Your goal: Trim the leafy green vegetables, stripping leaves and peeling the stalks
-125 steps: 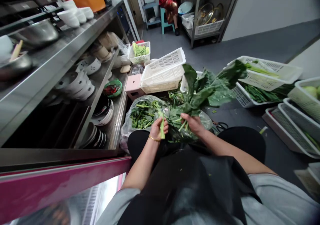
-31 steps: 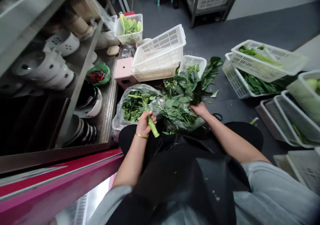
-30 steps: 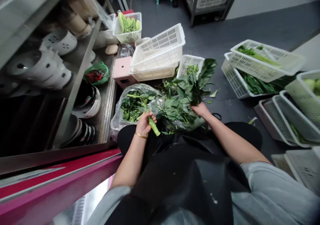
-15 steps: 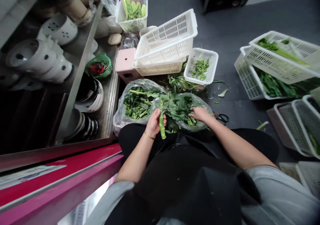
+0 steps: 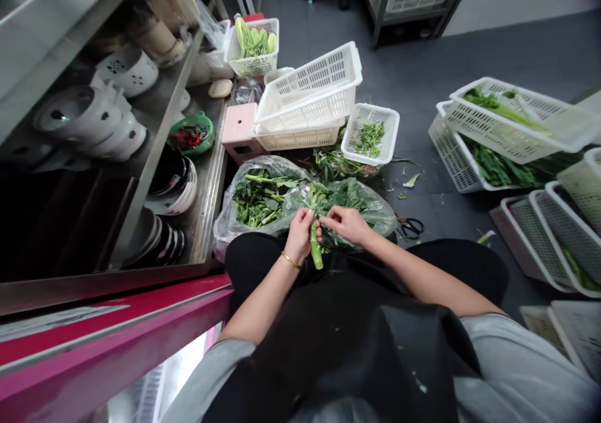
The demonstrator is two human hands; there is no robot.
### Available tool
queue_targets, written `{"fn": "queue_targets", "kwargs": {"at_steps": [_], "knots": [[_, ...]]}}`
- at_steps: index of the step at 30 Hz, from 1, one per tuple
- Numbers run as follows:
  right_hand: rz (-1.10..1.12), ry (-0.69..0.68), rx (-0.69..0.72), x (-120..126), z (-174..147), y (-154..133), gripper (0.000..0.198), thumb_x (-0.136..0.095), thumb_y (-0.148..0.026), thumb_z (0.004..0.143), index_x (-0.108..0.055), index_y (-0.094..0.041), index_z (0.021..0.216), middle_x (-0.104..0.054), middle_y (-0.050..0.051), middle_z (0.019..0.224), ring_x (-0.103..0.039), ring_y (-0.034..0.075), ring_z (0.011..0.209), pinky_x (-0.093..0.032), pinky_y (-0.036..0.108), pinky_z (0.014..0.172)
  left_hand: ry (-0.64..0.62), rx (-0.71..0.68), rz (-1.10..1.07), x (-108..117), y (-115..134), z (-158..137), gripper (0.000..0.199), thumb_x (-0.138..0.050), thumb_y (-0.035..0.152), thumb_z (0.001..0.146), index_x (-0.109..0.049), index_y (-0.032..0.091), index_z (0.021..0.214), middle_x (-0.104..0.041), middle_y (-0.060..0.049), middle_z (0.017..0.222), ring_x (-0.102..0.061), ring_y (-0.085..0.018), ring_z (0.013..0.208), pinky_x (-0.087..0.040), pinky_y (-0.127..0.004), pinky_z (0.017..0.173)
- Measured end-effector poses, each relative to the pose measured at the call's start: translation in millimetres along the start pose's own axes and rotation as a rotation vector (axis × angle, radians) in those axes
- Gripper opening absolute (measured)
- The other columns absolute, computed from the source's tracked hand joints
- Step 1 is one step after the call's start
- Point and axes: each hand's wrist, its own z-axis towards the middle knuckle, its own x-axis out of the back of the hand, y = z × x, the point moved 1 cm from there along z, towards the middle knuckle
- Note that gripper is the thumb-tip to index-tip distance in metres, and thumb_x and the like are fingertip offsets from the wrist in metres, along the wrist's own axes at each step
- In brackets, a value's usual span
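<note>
A thick, pale green leafy vegetable stalk (image 5: pixel 316 241) is upright in my left hand (image 5: pixel 299 235), its cut end pointing toward me and its leafy tip away. My right hand (image 5: pixel 347 224) has come up to the stalk, with thumb and forefinger pinched against its right side. Whether a strip of skin or a small leaf is in that pinch is too small to see. Under my hands lies a clear plastic bag (image 5: pixel 382 213) with dark green leaves (image 5: pixel 347 193). Left of it, another plastic bag (image 5: pixel 225 213) holds leafy stalks (image 5: pixel 258 201).
Scissors (image 5: pixel 410 226) lie on the floor at right. Beyond the bags stand a small white basket (image 5: pixel 393 136) of green pieces, larger white baskets (image 5: pixel 305 113) and a pink stool (image 5: pixel 238 126). A metal shelf (image 5: pixel 206 191) borders the left; vegetable baskets (image 5: pixel 453 154) are at right.
My right hand has left the leaves in the right bag and moved left to the stalk. My left hand, still holding the stalk, has shifted slightly right. The view has tilted up a little.
</note>
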Motion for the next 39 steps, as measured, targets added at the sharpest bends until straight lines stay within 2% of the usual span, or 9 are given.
{"fn": "queue_targets", "kwargs": {"at_steps": [4, 9, 17, 21, 25, 29, 34, 37, 39], "knots": [[0.146, 0.062, -0.102, 10.0, 10.7, -6.8, 0.039, -0.044, -0.05, 0.088, -0.053, -0.017, 0.07, -0.057, 0.0, 0.055, -0.05, 0.011, 0.049, -0.035, 0.022, 0.05, -0.012, -0.029, 0.023, -7.2, -6.5, -7.7, 0.034, -0.064, 0.046, 0.075, -0.043, 0.022, 0.086, -0.051, 0.006, 0.06, -0.047, -0.007, 0.042, -0.035, -0.017, 0.039], [-0.14, 0.114, 0.3, -2.2, -25.5, -34.7, 0.033, -0.047, -0.043, 0.087, -0.057, -0.017, 0.071, -0.061, 0.006, 0.07, -0.054, 0.013, 0.062, -0.036, 0.023, 0.057, 0.195, -0.175, 0.051, 0.7, -8.9, -2.4, 0.031, -0.067, 0.04, 0.072, -0.045, 0.019, 0.076, -0.047, 0.006, 0.057, -0.043, -0.006, 0.045, -0.035, -0.017, 0.046], [0.227, 0.045, -0.134, 20.9, 6.1, -16.4, 0.04, -0.045, -0.051, 0.087, -0.046, -0.019, 0.063, -0.054, -0.001, 0.051, -0.051, 0.012, 0.046, -0.036, 0.022, 0.047, 0.198, -0.373, 0.36, 3.2, -6.0, -21.4, 0.018, -0.074, 0.022, 0.067, -0.059, 0.022, 0.077, -0.055, -0.004, 0.081, -0.053, -0.016, 0.075, -0.041, -0.023, 0.061], [-0.257, 0.18, 0.165, 14.0, -3.0, -19.0, 0.031, -0.043, -0.036, 0.089, -0.053, -0.016, 0.067, -0.058, 0.006, 0.067, -0.053, 0.013, 0.059, -0.032, 0.023, 0.053, 0.072, -0.166, 0.296, 2.1, -14.1, -14.5, 0.022, -0.072, 0.029, 0.068, -0.053, 0.02, 0.074, -0.053, 0.001, 0.066, -0.052, -0.012, 0.055, -0.038, -0.022, 0.049], [-0.376, 0.055, 0.498, 16.8, -20.2, -30.3, 0.032, -0.039, -0.035, 0.09, -0.057, -0.017, 0.071, -0.058, 0.005, 0.067, -0.051, 0.013, 0.06, -0.03, 0.024, 0.054, 0.022, 0.166, 0.118, 7.5, -22.1, 0.0, 0.03, -0.068, 0.034, 0.068, -0.043, 0.019, 0.072, -0.046, 0.006, 0.051, -0.045, -0.01, 0.038, -0.036, -0.022, 0.041], [-0.148, 0.126, 0.212, 49.9, -2.3, -25.9, 0.032, -0.046, -0.038, 0.088, -0.058, -0.016, 0.068, -0.059, 0.003, 0.062, -0.053, 0.012, 0.059, -0.035, 0.023, 0.057, 0.125, 0.012, 0.103, 12.2, -19.3, 5.4, 0.032, -0.07, 0.034, 0.067, -0.043, 0.02, 0.077, -0.05, 0.006, 0.057, -0.052, -0.011, 0.044, -0.04, -0.022, 0.043], [0.28, -0.234, -0.191, 41.2, 30.4, -0.4, 0.025, -0.052, -0.038, 0.084, -0.054, -0.017, 0.069, -0.057, -0.001, 0.05, -0.053, 0.012, 0.046, -0.039, 0.023, 0.047, 0.183, -0.236, 0.293, 9.8, -15.5, 4.6, 0.026, -0.074, 0.027, 0.067, -0.05, 0.021, 0.075, -0.053, 0.003, 0.067, -0.053, -0.011, 0.057, -0.042, -0.022, 0.053], [0.159, -0.083, -0.143, 9.5, 30.3, 5.6, 0.024, -0.052, -0.036, 0.085, -0.051, -0.017, 0.069, -0.059, 0.002, 0.056, -0.054, 0.013, 0.051, -0.04, 0.023, 0.049, 0.186, -0.193, 0.315, 8.5, -20.3, 11.0, 0.023, -0.073, 0.021, 0.067, -0.051, 0.02, 0.071, -0.052, 0.001, 0.069, -0.053, -0.011, 0.062, -0.042, -0.021, 0.055], [-0.085, -0.006, 0.076, -7.0, 24.6, 1.7, 0.018, -0.051, -0.028, 0.085, -0.053, -0.016, 0.072, -0.061, 0.005, 0.065, -0.054, 0.013, 0.057, -0.039, 0.023, 0.052, 0.146, 0.007, 0.217, 8.6, -27.4, 19.6, 0.022, -0.07, 0.021, 0.069, -0.049, 0.02, 0.072, -0.051, 0.003, 0.063, -0.052, -0.011, 0.054, -0.04, -0.021, 0.05]]}}
